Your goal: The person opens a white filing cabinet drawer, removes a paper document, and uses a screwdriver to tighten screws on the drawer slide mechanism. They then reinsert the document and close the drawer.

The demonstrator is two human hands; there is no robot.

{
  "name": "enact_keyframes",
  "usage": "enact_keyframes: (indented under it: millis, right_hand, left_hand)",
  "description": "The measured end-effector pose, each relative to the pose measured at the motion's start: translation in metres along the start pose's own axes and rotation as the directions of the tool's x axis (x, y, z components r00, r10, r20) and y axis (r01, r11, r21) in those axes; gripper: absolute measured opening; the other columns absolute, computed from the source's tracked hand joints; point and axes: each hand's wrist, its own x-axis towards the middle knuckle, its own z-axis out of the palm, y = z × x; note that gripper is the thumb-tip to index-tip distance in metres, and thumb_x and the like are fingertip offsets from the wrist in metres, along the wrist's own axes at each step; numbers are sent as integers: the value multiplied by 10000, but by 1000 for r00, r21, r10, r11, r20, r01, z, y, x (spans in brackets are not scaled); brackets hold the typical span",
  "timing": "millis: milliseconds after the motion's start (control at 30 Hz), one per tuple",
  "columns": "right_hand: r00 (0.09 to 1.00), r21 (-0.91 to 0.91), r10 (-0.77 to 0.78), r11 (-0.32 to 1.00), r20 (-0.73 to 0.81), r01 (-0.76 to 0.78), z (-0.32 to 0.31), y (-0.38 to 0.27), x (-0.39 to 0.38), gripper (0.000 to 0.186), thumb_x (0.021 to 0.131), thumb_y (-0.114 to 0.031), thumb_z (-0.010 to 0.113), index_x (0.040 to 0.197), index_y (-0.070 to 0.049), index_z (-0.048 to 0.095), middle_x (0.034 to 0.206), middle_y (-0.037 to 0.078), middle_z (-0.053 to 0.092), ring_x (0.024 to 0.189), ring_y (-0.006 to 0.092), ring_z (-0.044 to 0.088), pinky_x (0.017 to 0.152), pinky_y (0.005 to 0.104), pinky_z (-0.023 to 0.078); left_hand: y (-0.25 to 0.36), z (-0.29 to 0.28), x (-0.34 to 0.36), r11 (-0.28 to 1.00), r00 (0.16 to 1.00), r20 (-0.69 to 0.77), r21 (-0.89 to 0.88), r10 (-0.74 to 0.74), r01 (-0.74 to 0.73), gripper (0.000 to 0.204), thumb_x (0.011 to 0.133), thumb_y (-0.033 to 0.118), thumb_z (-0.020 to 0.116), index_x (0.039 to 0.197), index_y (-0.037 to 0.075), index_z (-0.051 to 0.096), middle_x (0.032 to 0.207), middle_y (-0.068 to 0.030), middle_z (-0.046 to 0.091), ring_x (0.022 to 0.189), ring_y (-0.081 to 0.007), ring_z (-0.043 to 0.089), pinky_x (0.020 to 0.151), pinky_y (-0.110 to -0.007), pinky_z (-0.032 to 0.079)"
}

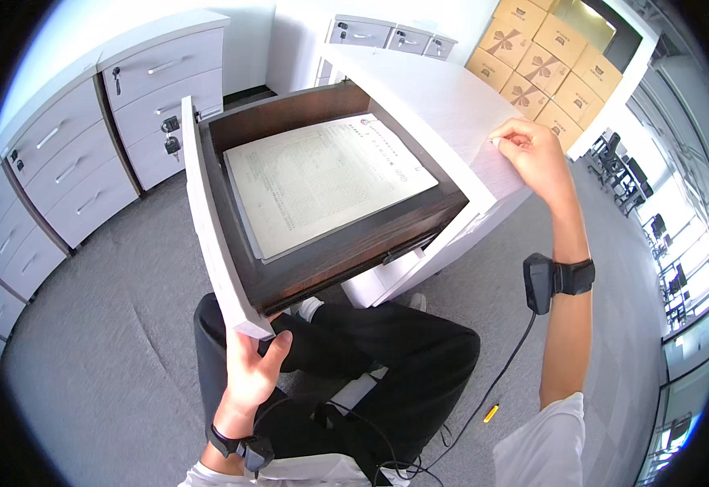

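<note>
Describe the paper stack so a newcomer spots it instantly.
Find the pale boxy cabinet with a rectangular, brown-walled drawer pulled out. Inside lies the flat white paper stack, set apart by its printed surface, pale against the dark brown.

Drawer cabinets [78, 150] along the wall (some with keys [116, 79]), dark chairs [611, 152] and grey carpet [103, 357] show an office.

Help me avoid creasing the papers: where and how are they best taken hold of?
Probably grip the papers at the corner nearest the left hand, from above, thumb on top, fingers eased beneath. They lie flat, and bare drawer floor shows beside that corner.
</note>
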Motion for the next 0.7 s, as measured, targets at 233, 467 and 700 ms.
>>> enact_keyframes:
  millis: [233,467,700]
  right_hand:
    - [973,-400,-223,888,59,227,-3,-15,-1,47,808,-8,644,842,4,673,791,154,607,850,362,623,771,425,496]
    - [985,-177,-170,969,36,173,-3,-10,4,29,782,25,630,789,-1,641,745,117,638,675,216,635,650,329,511]
    - [1000,252,21,967,-7,-18,3,20,15,43,801,7,644,769,-21,651,739,-4,658,658,52,585,599,220,459]
  left_hand:
    - [0,8,3,999,999,-43,29,19,-17,620,859,-79,621,1418,-18,361,1328,-122,509,1253,-227,511,1094,-383,399]
    - [-3,6,3,991,999,-41,133,24,-18,557,862,-53,636,1372,-33,411,1302,-125,516,1191,-230,544,1031,-382,458]
    - [-9,6,1,997,994,-104,74,-21,29,493,887,-23,662,1319,-32,427,1198,-113,540,1083,-206,597,961,-355,497]
